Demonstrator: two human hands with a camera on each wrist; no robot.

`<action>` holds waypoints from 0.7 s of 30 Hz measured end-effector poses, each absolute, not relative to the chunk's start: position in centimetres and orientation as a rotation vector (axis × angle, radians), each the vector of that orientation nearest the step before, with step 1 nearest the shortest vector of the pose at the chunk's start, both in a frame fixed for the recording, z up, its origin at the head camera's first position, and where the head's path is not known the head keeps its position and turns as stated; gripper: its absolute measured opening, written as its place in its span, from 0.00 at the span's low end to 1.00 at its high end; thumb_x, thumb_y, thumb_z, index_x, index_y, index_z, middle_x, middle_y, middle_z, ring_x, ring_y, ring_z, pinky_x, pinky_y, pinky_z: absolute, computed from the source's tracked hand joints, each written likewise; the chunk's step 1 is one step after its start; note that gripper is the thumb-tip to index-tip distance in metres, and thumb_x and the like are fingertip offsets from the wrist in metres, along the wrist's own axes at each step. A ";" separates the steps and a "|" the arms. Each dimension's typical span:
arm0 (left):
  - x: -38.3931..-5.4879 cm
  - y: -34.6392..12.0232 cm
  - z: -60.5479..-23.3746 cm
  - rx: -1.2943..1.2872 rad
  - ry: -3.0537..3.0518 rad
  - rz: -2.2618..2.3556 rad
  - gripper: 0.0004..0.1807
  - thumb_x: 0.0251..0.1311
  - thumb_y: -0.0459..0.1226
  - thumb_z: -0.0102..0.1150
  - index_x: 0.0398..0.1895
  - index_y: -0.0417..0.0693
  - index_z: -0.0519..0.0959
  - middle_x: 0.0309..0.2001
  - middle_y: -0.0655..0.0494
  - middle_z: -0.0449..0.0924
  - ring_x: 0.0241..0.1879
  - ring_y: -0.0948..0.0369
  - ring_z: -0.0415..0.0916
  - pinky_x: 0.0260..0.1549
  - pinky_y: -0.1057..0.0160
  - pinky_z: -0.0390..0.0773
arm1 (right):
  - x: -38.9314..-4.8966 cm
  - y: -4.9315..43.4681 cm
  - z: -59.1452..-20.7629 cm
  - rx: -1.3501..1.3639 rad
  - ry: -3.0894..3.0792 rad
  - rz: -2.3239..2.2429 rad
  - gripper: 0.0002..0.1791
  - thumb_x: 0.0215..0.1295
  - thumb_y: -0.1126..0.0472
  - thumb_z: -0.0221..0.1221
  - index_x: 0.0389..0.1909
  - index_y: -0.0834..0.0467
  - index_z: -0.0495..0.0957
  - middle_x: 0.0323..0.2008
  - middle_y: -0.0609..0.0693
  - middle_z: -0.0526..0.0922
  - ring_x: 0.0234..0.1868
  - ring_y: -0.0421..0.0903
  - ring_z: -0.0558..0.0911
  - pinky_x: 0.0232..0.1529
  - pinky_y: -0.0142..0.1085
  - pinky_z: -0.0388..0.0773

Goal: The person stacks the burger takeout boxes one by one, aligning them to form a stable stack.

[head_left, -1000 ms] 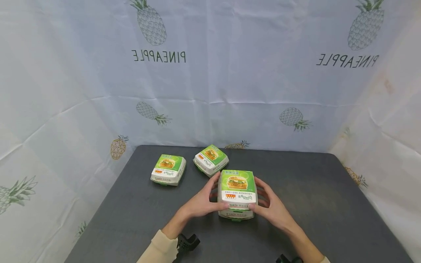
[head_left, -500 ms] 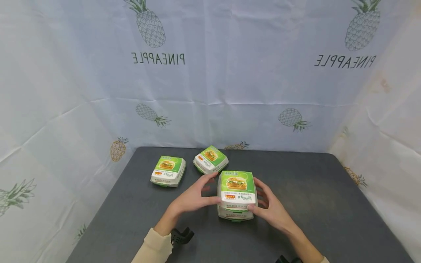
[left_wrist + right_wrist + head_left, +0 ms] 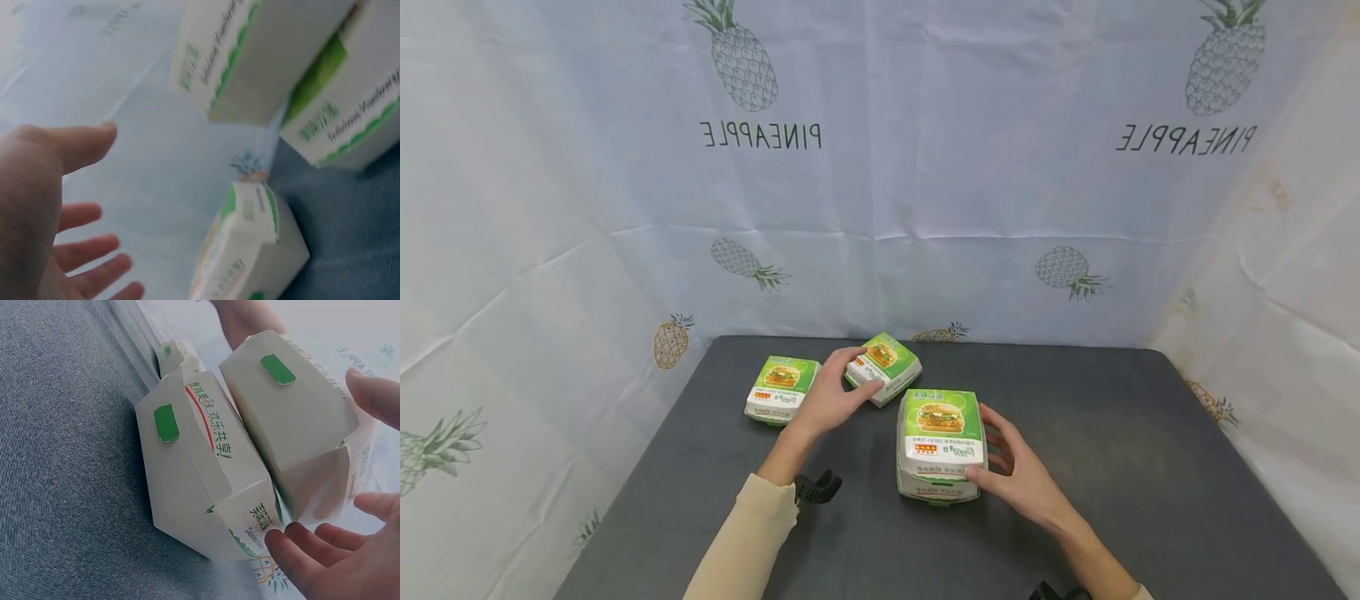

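Observation:
In the head view, two white-and-green burger boxes stand stacked, the upper burger box (image 3: 942, 429) over the lower burger box (image 3: 938, 488). My right hand (image 3: 1026, 475) rests at the stack's right side, thumb by the near corner and fingers along the side. In the right wrist view its fingers (image 3: 300, 547) are spread, tips beside the lower box. My left hand (image 3: 831, 396) reaches the back burger box (image 3: 891, 367), its thumb and forefinger on either side of the near left corner. The left wrist view shows that hand spread, with nothing between thumb and fingers.
Another burger box (image 3: 781, 387) lies left on the dark grey table (image 3: 1097, 442), partly behind the left hand. A pineapple-print curtain (image 3: 955, 183) hangs around the table's back and sides. Black camera mounts (image 3: 818, 487) sit on the wrists.
My left hand has let go of the stack's left side and moved back and left to the back burger box. My right hand and the stack stay put.

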State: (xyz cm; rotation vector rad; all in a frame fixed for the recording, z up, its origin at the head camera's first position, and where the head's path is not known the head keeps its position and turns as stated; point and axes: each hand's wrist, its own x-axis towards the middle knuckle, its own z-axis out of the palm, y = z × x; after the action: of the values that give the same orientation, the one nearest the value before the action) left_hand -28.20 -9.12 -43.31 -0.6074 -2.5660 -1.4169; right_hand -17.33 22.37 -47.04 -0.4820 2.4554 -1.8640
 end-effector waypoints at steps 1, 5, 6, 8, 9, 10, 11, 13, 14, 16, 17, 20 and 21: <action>-28.6 -9.1 -43.5 -0.594 -2.551 -1.401 0.35 0.66 0.48 0.67 0.73 0.47 0.69 0.71 0.45 0.65 0.70 0.45 0.64 0.65 0.41 0.66 | -17.3 22.4 -47.0 -0.486 2.460 -1.860 0.48 0.66 0.61 0.67 0.81 0.55 0.49 0.77 0.59 0.53 0.72 0.65 0.63 0.60 0.36 0.74; -30.2 -9.1 -44.2 -0.564 -2.556 -1.357 0.36 0.68 0.47 0.65 0.74 0.46 0.66 0.75 0.43 0.59 0.74 0.44 0.58 0.67 0.38 0.62 | -17.3 22.4 -47.0 -0.502 2.468 -1.852 0.48 0.67 0.61 0.67 0.81 0.54 0.49 0.78 0.59 0.53 0.72 0.66 0.62 0.60 0.36 0.74; -30.6 -9.1 -44.4 -0.566 -2.574 -1.352 0.37 0.68 0.48 0.65 0.75 0.45 0.65 0.76 0.42 0.56 0.75 0.44 0.55 0.67 0.37 0.61 | -17.3 22.4 -47.0 -0.506 2.468 -1.852 0.48 0.67 0.61 0.67 0.81 0.54 0.49 0.78 0.59 0.53 0.72 0.66 0.62 0.60 0.36 0.74; -31.3 -8.9 -44.8 -0.565 -2.627 -1.349 0.40 0.68 0.49 0.64 0.78 0.45 0.61 0.78 0.41 0.51 0.77 0.42 0.50 0.67 0.35 0.59 | -17.3 22.5 -47.0 -0.509 2.468 -1.852 0.48 0.67 0.61 0.67 0.81 0.55 0.49 0.78 0.59 0.53 0.72 0.66 0.62 0.60 0.36 0.74; -31.6 -8.8 -45.0 -0.560 -2.658 -1.341 0.41 0.68 0.50 0.64 0.78 0.45 0.60 0.79 0.41 0.49 0.77 0.42 0.47 0.67 0.33 0.58 | -17.3 22.5 -47.0 -0.507 2.468 -1.851 0.48 0.67 0.61 0.67 0.81 0.55 0.49 0.78 0.59 0.53 0.72 0.66 0.62 0.60 0.36 0.73; -31.9 -8.7 -45.2 -0.553 -2.688 -1.335 0.43 0.68 0.52 0.63 0.79 0.46 0.58 0.79 0.41 0.46 0.78 0.41 0.45 0.67 0.33 0.57 | -17.4 22.5 -47.0 -0.506 2.467 -1.850 0.48 0.67 0.61 0.67 0.81 0.54 0.49 0.78 0.59 0.53 0.72 0.65 0.62 0.60 0.36 0.73; -32.3 -8.6 -45.3 -0.547 -2.713 -1.333 0.44 0.67 0.52 0.64 0.80 0.46 0.56 0.80 0.41 0.44 0.78 0.41 0.43 0.67 0.32 0.57 | -17.4 22.6 -47.0 -0.504 2.468 -1.848 0.48 0.67 0.61 0.67 0.81 0.54 0.49 0.78 0.58 0.53 0.72 0.65 0.62 0.60 0.36 0.73; -32.9 -8.5 -45.8 -0.531 -2.760 -1.317 0.47 0.67 0.54 0.64 0.81 0.47 0.54 0.81 0.41 0.41 0.79 0.40 0.40 0.67 0.31 0.56 | -17.4 22.6 -47.0 -0.498 2.469 -1.848 0.48 0.67 0.61 0.67 0.81 0.54 0.50 0.78 0.58 0.53 0.72 0.64 0.63 0.60 0.37 0.73; -33.2 -8.4 -46.1 -0.523 -2.786 -1.303 0.48 0.66 0.55 0.64 0.82 0.48 0.53 0.81 0.41 0.41 0.79 0.40 0.40 0.67 0.31 0.56 | -17.5 22.6 -47.0 -0.495 2.468 -1.848 0.48 0.67 0.60 0.67 0.81 0.54 0.50 0.78 0.57 0.53 0.72 0.64 0.63 0.61 0.37 0.73; -33.7 -8.3 -46.6 -0.520 -2.815 -1.287 0.49 0.65 0.56 0.64 0.82 0.47 0.52 0.81 0.39 0.41 0.78 0.39 0.40 0.67 0.30 0.55 | -17.5 22.6 -47.0 -0.496 2.465 -1.848 0.48 0.67 0.60 0.67 0.81 0.53 0.50 0.78 0.57 0.53 0.72 0.64 0.62 0.61 0.38 0.73; -33.8 -8.3 -46.8 -0.518 -2.829 -1.287 0.50 0.65 0.56 0.64 0.82 0.46 0.52 0.80 0.37 0.41 0.78 0.38 0.40 0.67 0.31 0.55 | -17.5 22.6 -47.0 -0.498 2.466 -1.848 0.48 0.67 0.60 0.68 0.81 0.53 0.50 0.78 0.57 0.53 0.72 0.64 0.62 0.61 0.38 0.73; -33.8 -8.2 -47.1 -0.512 -2.855 -1.303 0.50 0.64 0.55 0.65 0.81 0.45 0.53 0.80 0.34 0.42 0.78 0.37 0.41 0.68 0.31 0.55 | -17.4 22.7 -47.0 -0.510 2.471 -1.846 0.48 0.67 0.61 0.67 0.81 0.54 0.50 0.78 0.58 0.53 0.72 0.65 0.63 0.61 0.38 0.73; -33.7 -8.2 -47.2 -0.508 -2.858 -1.308 0.50 0.63 0.55 0.66 0.81 0.45 0.54 0.79 0.34 0.43 0.78 0.37 0.42 0.67 0.31 0.55 | -17.4 22.8 -47.0 -0.516 2.472 -1.844 0.48 0.67 0.61 0.67 0.81 0.54 0.50 0.78 0.58 0.53 0.72 0.65 0.63 0.61 0.38 0.73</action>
State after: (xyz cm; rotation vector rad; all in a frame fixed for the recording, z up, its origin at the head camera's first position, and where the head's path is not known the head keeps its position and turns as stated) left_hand -33.74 -8.24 -47.17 -0.5077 -2.8583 -1.3078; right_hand -17.40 22.77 -47.01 -0.5164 2.4718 -1.8439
